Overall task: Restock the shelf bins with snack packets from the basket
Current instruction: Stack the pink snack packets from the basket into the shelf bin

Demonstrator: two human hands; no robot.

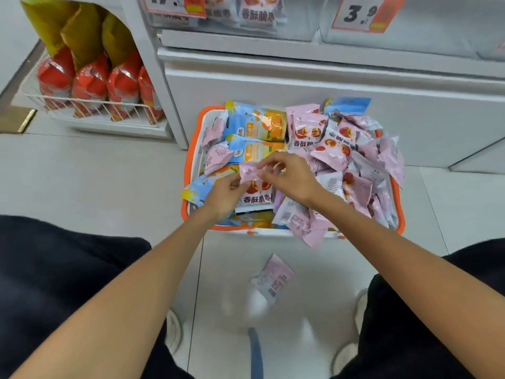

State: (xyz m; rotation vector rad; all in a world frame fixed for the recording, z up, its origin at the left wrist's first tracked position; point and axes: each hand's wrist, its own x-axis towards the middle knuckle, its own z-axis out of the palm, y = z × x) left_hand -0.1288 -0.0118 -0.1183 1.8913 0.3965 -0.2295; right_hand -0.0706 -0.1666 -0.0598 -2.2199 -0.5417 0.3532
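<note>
- Underfoot, pale grey floor tiles (pixel 109 173) with thin dark grout lines cover the lower and left parts of the frame; a brown strip with a brass edge (pixel 16 116) shows at the far left.
- White shelving unit (pixel 300 86) runs across the upper half of the frame, its plain base panel just behind the basket.
- Clear shelf bins (pixel 396 36) sit along the top edge; one at top centre holds pink packets, and a price tag reading 3.9 (pixel 363 13) hangs at upper right.
- Wire rack (pixel 90 110) at upper left holds tall red and gold bags (pixel 90 64) standing upright.
- Orange-rimmed basket (pixel 191 160) stands on the floor at centre frame, heaped with packets: blue and orange packets (pixel 257 124) on its left side, pink packets (pixel 344 149) piled on its right, some hanging over the rim.
- Left hand (pixel 226 195) and right hand (pixel 289 176) are both over the basket, fingers curled and pinching the top edge of one pink snack packet (pixel 257 190), which is raised just above the pile.
- One loose pink packet (pixel 273 277) lies on the tiles at lower centre, apart from the basket, between the person's dark-clad knees (pixel 54 269).
- Pale shoes (pixel 175 332) show at the bottom of the frame.
</note>
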